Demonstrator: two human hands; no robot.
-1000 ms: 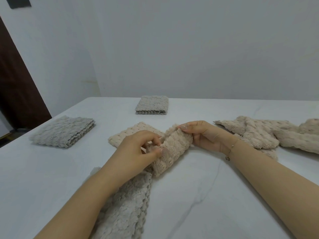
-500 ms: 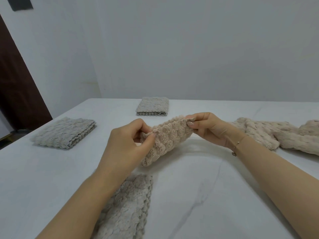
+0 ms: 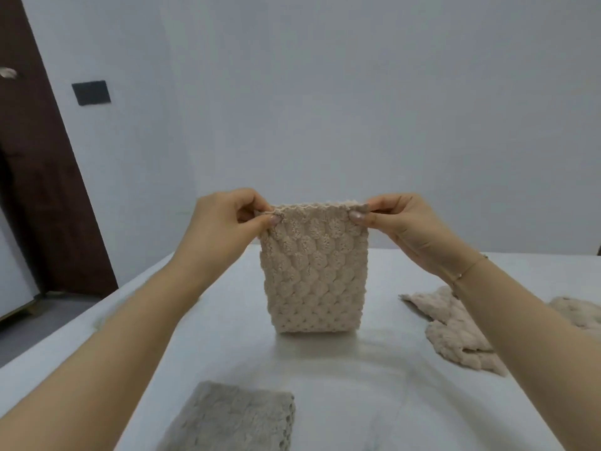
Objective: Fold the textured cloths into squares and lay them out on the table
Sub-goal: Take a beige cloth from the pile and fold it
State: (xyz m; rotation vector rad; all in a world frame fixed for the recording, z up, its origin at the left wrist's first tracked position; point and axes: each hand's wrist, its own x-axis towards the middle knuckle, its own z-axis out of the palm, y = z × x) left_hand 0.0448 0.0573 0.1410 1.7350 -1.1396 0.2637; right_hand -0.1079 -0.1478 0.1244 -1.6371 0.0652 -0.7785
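A beige bubble-textured cloth (image 3: pixel 313 271) hangs upright in front of me, doubled over, its lower fold just above the white table (image 3: pixel 341 379). My left hand (image 3: pixel 227 222) pinches its top left corner and my right hand (image 3: pixel 406 222) pinches its top right corner, both raised above the table. A grey textured cloth (image 3: pixel 234 418) lies flat on the table near me, between my forearms. The folded grey cloths farther back are hidden behind my arms and the hanging cloth.
A heap of unfolded beige cloths (image 3: pixel 455 327) lies on the table to the right, partly under my right forearm. The table's left edge runs diagonally, with the floor and a dark brown door (image 3: pixel 39 190) beyond it. A white wall stands behind the table.
Both hands have lifted the beige cloth off the table and spread it apart so it hangs straight down. The view has tilted upward.
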